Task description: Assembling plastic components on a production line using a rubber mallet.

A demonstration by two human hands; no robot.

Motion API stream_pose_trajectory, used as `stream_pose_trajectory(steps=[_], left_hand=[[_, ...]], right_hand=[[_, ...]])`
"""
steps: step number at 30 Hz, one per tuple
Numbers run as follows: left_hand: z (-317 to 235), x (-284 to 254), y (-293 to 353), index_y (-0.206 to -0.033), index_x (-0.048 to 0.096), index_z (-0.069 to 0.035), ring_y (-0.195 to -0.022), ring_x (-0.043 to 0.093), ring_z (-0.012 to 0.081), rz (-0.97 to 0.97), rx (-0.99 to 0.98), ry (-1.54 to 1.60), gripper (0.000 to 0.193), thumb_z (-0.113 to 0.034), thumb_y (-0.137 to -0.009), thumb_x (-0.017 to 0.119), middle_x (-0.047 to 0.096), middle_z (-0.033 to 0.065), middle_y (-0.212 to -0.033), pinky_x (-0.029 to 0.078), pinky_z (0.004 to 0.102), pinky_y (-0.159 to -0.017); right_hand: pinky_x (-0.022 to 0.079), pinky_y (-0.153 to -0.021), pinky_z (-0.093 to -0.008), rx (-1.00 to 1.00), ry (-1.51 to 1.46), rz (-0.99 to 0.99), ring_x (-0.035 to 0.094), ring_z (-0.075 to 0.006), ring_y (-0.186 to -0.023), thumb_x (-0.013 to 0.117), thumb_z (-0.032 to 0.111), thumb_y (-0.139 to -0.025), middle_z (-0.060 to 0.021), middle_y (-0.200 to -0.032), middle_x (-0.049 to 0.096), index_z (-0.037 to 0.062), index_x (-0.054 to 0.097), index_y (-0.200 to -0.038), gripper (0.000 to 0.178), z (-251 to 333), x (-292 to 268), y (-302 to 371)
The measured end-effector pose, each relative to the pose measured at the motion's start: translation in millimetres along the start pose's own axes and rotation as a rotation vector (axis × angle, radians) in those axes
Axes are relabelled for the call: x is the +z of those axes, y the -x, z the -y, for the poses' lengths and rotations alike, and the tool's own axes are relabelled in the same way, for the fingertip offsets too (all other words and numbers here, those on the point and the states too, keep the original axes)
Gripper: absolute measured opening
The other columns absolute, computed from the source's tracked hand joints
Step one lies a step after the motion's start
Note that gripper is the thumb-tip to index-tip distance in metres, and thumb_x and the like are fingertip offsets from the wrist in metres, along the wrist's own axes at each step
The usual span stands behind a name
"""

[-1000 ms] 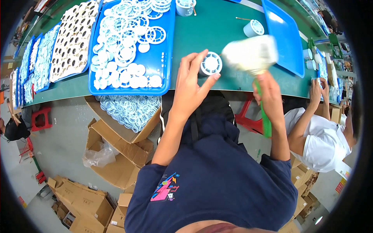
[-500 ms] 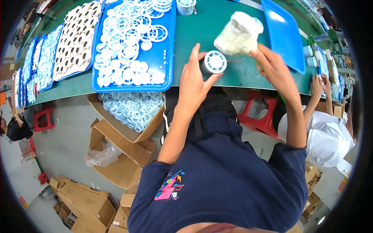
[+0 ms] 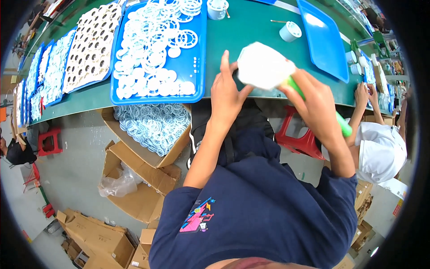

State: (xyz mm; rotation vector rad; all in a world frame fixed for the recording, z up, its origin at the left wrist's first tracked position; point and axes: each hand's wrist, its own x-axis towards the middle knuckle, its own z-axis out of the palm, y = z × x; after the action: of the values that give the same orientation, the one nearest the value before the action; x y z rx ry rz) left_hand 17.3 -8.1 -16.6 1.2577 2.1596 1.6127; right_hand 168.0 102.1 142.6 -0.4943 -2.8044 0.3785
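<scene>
My right hand (image 3: 316, 101) grips a green handle (image 3: 341, 123) that carries a white pad or brush head (image 3: 264, 66), blurred by motion. The white head hovers right over my left hand (image 3: 226, 92), whose fingers stand upright at the near edge of the green table (image 3: 251, 31). The white ring-shaped plastic part that the left hand holds is hidden behind the white head. Just left of my left hand lies a blue tray (image 3: 197, 76) piled with several white round plastic rings.
More blue trays of white parts (image 3: 89, 49) run along the table to the left; one blue tray (image 3: 324, 38) is at right, with a white cup (image 3: 290, 31) beside it. A cardboard box of rings (image 3: 152, 127) stands below the table edge. A person in white (image 3: 380, 148) works at right.
My right hand has swung the white head from up and right down to the left, so it now covers the ring part in my left hand. The left hand stays at the table edge.
</scene>
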Motion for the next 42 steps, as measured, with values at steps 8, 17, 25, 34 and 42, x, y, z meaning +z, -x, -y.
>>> stream_pose_trajectory(steps=[8, 17, 25, 34, 42], left_hand=[[-10.5, -10.1, -5.9, -0.156, 0.028, 0.003, -0.122, 0.062, 0.0418, 0.003, 0.026, 0.036, 0.099, -0.007, -0.078, 0.087, 0.068, 0.0203, -0.13, 0.049, 0.0476, -0.102], [-18.2, 14.2, -49.6, -0.136, 0.058, -0.002, -0.108, 0.064, 0.0337, -0.035, 0.07, -0.045, 0.063, -0.014, -0.081, 0.087, 0.059, 0.0184, -0.128, 0.056, 0.0404, -0.088], [-6.8, 70.3, -166.1, -0.136, 0.053, 0.0, -0.12, 0.057, 0.0458, -0.006, 0.077, -0.056, 0.067, -0.019, -0.081, 0.087, 0.053, 0.0252, -0.13, 0.05, 0.0473, -0.1], [-17.5, 3.6, -14.8, -0.138, 0.052, 0.0, -0.131, 0.047, 0.0479, -0.075, 0.053, -0.364, 0.057, -0.012, -0.088, 0.076, 0.049, 0.0275, -0.139, 0.042, 0.0545, -0.108], [-21.0, 8.9, -16.5, -0.138, 0.049, 0.006, -0.127, 0.047, 0.0499, -0.163, -0.018, -0.188, 0.057, -0.007, -0.088, 0.074, 0.048, 0.03, -0.138, 0.04, 0.0543, -0.108]], right_hand=[[0.052, -0.059, -0.0397, -0.018, -0.127, -0.131, 0.065, -0.0305, -0.066, 0.077, 0.019, -0.09, -0.0129, -0.091, 0.066, 0.0069, 0.063, -0.141, 0.055, -26.8, 26.8, 63.4], [0.052, -0.071, -0.0398, 0.283, -0.184, -0.28, 0.063, -0.0302, -0.077, 0.079, 0.005, -0.086, -0.0147, -0.091, 0.063, 0.0066, 0.065, -0.139, 0.055, -65.1, 45.3, 86.5], [0.049, -0.086, -0.0452, 0.235, -0.005, -0.258, 0.06, -0.0322, -0.094, 0.079, 0.006, -0.083, -0.0122, -0.099, 0.062, 0.0124, 0.067, -0.139, 0.057, -103.1, 67.3, 55.5], [0.056, -0.084, -0.0434, -0.233, -0.527, -0.231, 0.067, -0.0351, -0.101, 0.072, -0.002, -0.085, -0.0163, -0.114, 0.067, -0.0002, 0.071, -0.118, 0.034, -10.6, 43.7, -73.1], [0.057, -0.083, -0.0474, -0.424, -0.225, 0.137, 0.068, -0.039, -0.1, 0.072, 0.016, -0.09, -0.0168, -0.111, 0.067, 0.0033, 0.066, -0.12, 0.033, 27.8, 171.1, -229.6]])
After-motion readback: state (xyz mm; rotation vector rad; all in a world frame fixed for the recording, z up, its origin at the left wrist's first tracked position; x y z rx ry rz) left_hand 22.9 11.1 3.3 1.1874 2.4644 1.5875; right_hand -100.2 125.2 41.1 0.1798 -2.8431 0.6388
